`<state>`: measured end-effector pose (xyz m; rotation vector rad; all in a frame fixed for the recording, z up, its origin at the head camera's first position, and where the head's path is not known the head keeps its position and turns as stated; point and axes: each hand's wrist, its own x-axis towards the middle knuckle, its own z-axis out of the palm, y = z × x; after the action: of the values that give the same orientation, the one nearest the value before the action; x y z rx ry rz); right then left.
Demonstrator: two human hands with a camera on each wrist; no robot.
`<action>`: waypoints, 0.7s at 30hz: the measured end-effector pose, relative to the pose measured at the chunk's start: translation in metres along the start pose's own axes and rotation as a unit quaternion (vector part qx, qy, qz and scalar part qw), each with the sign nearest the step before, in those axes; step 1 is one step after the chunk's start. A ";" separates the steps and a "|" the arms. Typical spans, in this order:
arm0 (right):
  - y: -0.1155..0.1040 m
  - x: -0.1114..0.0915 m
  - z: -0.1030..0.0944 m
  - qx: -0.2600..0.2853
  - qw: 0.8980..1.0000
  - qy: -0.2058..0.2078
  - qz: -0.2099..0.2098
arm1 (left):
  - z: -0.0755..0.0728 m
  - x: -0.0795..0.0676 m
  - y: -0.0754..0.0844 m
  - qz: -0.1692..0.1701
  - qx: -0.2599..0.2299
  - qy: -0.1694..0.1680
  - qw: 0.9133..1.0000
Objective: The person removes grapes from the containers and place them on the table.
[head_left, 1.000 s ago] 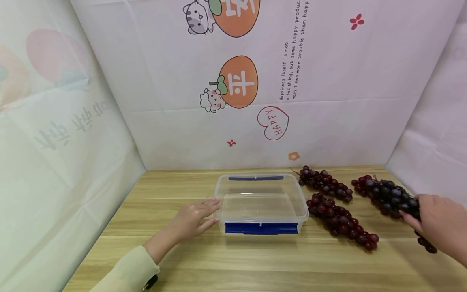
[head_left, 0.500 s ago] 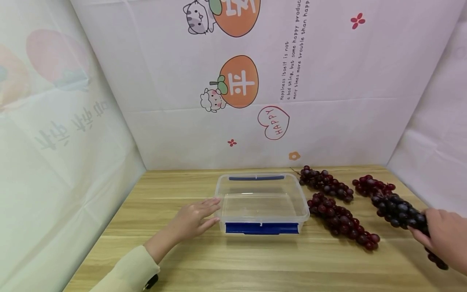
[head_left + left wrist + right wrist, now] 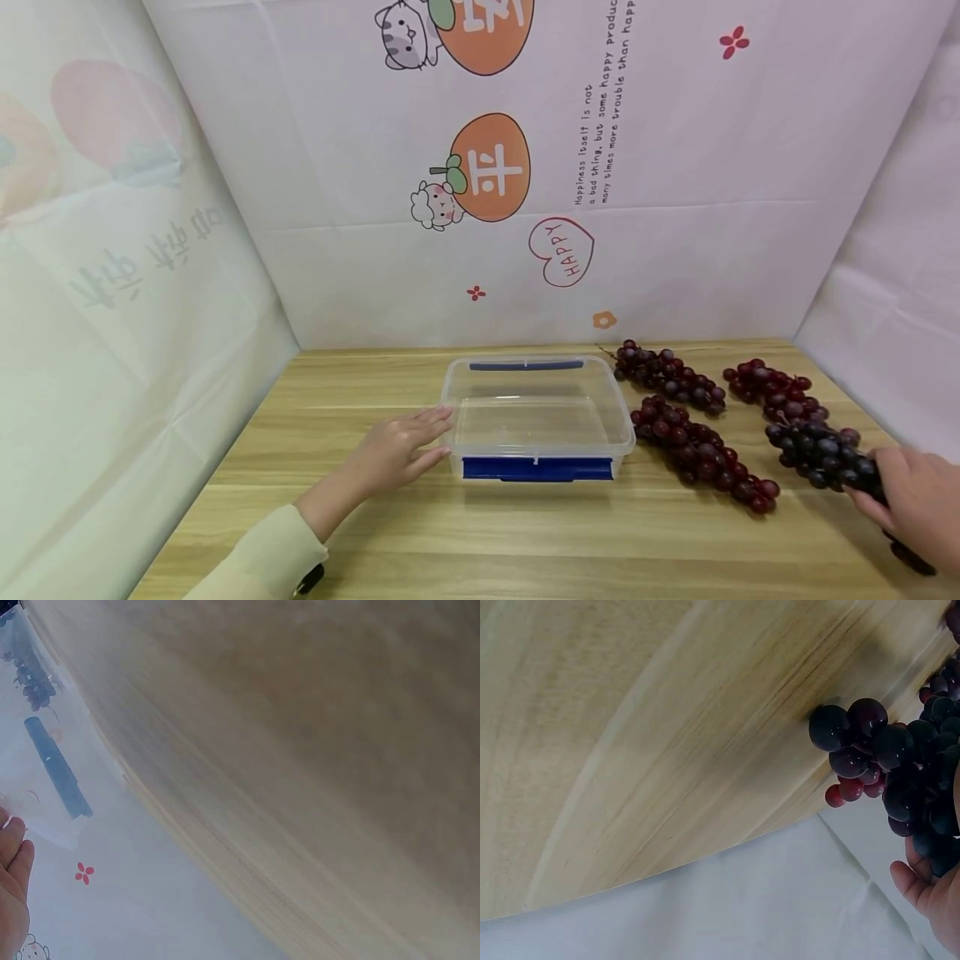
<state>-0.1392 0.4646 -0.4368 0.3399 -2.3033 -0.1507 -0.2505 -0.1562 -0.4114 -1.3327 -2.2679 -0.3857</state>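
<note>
My right hand (image 3: 911, 502) grips a bunch of dark, nearly black grapes (image 3: 821, 454) at the table's right side. In the right wrist view, curled fingers (image 3: 919, 881) and a thumb show around these grapes (image 3: 904, 750). The far end of this bunch overlaps a red grape bunch (image 3: 768, 385) behind it. At the left wall of a clear plastic food container (image 3: 536, 451) with blue latches, my left hand (image 3: 397, 450) rests with fingers extended, fingertips at the rim. The container stands uncovered, and nothing shows inside it.
Two more bunches of dark red grapes lie right of the container, one near the back (image 3: 670, 377) and one in front of it (image 3: 705, 457). The wooden table (image 3: 480, 550) is enclosed by printed white cloth (image 3: 360, 283) at the back and both sides.
My right hand has drawn the dark grapes toward the near right, uncovering more of the red bunch behind. My left hand and the container have stayed put.
</note>
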 end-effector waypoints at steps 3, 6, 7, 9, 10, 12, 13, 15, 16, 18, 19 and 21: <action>0.001 -0.001 0.000 -0.009 1.000 0.001 -0.001 | 0.000 0.000 0.000 0.000 0.001 0.001 1.000; 0.002 -0.001 -0.001 -0.017 1.000 0.002 -0.004 | 0.000 0.000 0.000 0.001 0.002 0.003 1.000; 0.002 -0.001 -0.001 -0.019 1.000 -0.001 -0.005 | 0.001 0.000 0.000 0.001 0.003 0.004 1.000; 0.002 -0.001 -0.002 -0.022 1.000 -0.014 -0.002 | 0.001 -0.001 -0.001 -0.001 0.005 0.004 1.000; 0.002 0.000 -0.003 -0.023 1.000 -0.022 -0.001 | 0.001 -0.001 -0.001 -0.001 0.005 0.004 1.000; 0.002 0.000 -0.005 -0.029 0.999 -0.043 0.006 | 0.001 -0.002 -0.001 -0.002 0.005 0.003 1.000; 0.002 0.001 -0.005 -0.033 0.998 -0.051 0.008 | 0.001 -0.002 -0.001 -0.002 0.005 0.003 1.000; 0.002 0.001 -0.006 -0.042 0.997 -0.062 0.011 | 0.000 -0.002 -0.001 -0.002 0.004 0.003 1.000; 0.002 0.001 -0.006 -0.045 0.997 -0.063 0.010 | 0.001 -0.002 -0.001 -0.003 0.004 0.003 1.000; 0.004 0.001 -0.004 -0.051 0.997 -0.057 0.006 | 0.000 -0.001 0.000 -0.006 0.004 -0.001 1.000; 0.005 0.001 -0.003 -0.051 0.997 -0.050 0.002 | 0.000 -0.001 0.000 -0.007 0.004 -0.002 1.000; 0.006 0.001 -0.002 -0.054 0.998 -0.042 -0.006 | 0.000 -0.001 0.000 -0.008 0.004 -0.004 1.000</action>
<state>-0.1390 0.4698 -0.4335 0.2965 -2.3656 -0.2987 -0.2500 -0.1572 -0.4120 -1.3146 -2.2859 -0.3777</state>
